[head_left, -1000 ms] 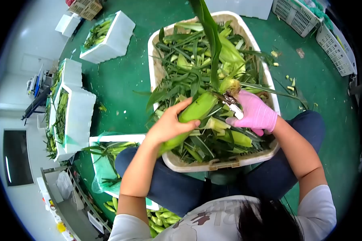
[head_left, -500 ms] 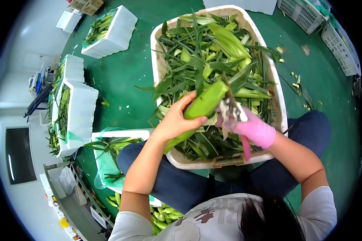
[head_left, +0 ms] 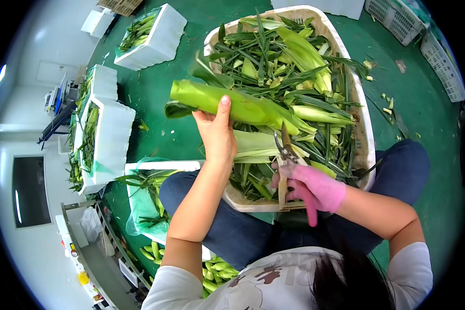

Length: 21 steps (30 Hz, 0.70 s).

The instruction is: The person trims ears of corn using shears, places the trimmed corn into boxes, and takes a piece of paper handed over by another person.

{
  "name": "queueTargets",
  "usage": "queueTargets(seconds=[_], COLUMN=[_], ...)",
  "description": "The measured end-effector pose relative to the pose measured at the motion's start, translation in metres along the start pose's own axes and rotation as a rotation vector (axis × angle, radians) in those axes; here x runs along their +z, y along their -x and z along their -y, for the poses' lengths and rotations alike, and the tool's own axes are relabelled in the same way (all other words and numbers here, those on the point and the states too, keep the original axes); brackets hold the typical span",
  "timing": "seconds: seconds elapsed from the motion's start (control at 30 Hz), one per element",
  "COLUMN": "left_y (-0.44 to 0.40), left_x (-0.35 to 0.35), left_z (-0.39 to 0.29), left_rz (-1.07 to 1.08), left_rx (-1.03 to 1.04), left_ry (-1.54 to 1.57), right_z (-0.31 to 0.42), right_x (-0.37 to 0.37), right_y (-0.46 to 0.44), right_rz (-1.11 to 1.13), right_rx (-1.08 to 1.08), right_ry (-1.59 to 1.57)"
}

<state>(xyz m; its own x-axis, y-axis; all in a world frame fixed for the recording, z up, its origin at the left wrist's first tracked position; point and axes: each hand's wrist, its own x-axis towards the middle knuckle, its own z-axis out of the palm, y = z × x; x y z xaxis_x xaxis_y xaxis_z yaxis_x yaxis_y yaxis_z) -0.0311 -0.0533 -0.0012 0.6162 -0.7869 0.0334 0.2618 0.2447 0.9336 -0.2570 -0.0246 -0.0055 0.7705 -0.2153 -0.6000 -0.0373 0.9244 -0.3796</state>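
My bare left hand (head_left: 217, 135) is closed around a green ear of corn (head_left: 248, 107) still in its husk. The ear lies nearly level above the basket, its thick end to the left, with dark leaves hanging there. In a pink glove, my right hand (head_left: 318, 185) grips pruning shears (head_left: 286, 150). Their blades are parted and point up, just below the ear's right end. Under both hands stands a large white basket (head_left: 366, 124), heaped with cut husks and leaves (head_left: 253, 57). A big pale husk (head_left: 307, 57) rests on top of the heap.
White foam boxes of corn (head_left: 163, 44) (head_left: 111, 147) stand on the left. A lined foam box (head_left: 139, 201) sits by my left knee, with trimmed ears (head_left: 219, 271) beside it. Crates (head_left: 442, 64) line the far right, and scraps (head_left: 390, 106) litter the green floor.
The ear has swung from steeply slanted to nearly level, its thick end now leftward. My right hand and the shears have drawn slightly down, away from that end.
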Motion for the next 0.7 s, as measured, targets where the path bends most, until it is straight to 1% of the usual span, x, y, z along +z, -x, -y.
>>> queueTargets(seconds=[0.1,0.13,0.17,0.23,0.33,0.43,0.47,0.5,0.57,0.63,0.67,0.7], left_y=[0.017,0.022,0.025,0.034,0.027,0.024,0.023,0.022,0.023,0.018,0.019,0.017], left_x=[0.008,0.007,0.004,0.025,0.030,0.021,0.020,0.020,0.021,0.021,0.021,0.020], left_z=[0.013,0.024,0.032,0.027,0.027,0.021,0.022,0.022,0.024,0.021,0.019,0.018], left_rz=[0.009,-0.013,0.069,-0.008,0.004,-0.015,-0.023,-0.032,0.007,0.061,0.056,0.030], left_rx=[0.027,0.027,-0.079,-0.240,-0.237,-0.252,-0.261,-0.269,-0.218,-0.166,-0.161,-0.189], left_ry=[-0.006,-0.095,-0.041,0.081,0.149,0.145,0.143,0.147,0.137,0.122,0.105,0.128], right_z=[-0.002,0.004,0.003,0.015,0.012,0.017,0.029,0.038,0.052,0.053,0.054,0.054], right_x=[-0.009,-0.006,-0.014,-0.015,-0.037,-0.038,-0.041,-0.043,-0.043,-0.047,-0.049,-0.048], right_y=[-0.026,-0.035,-0.051,-0.077,-0.105,-0.095,-0.087,-0.081,-0.075,-0.077,-0.078,-0.077], right_rz=[-0.053,-0.208,-0.253,-0.453,-0.609,-0.406,-0.290,-0.172,-0.167,-0.177,-0.178,-0.240], right_rx=[-0.094,-0.165,-0.455,-0.638,-0.875,-0.836,-0.747,-0.749,-0.705,-0.740,-0.759,-0.743], right_ry=[0.040,0.057,0.101,0.174,0.389,0.242,0.171,-0.009,0.070,0.209,0.280,0.346])
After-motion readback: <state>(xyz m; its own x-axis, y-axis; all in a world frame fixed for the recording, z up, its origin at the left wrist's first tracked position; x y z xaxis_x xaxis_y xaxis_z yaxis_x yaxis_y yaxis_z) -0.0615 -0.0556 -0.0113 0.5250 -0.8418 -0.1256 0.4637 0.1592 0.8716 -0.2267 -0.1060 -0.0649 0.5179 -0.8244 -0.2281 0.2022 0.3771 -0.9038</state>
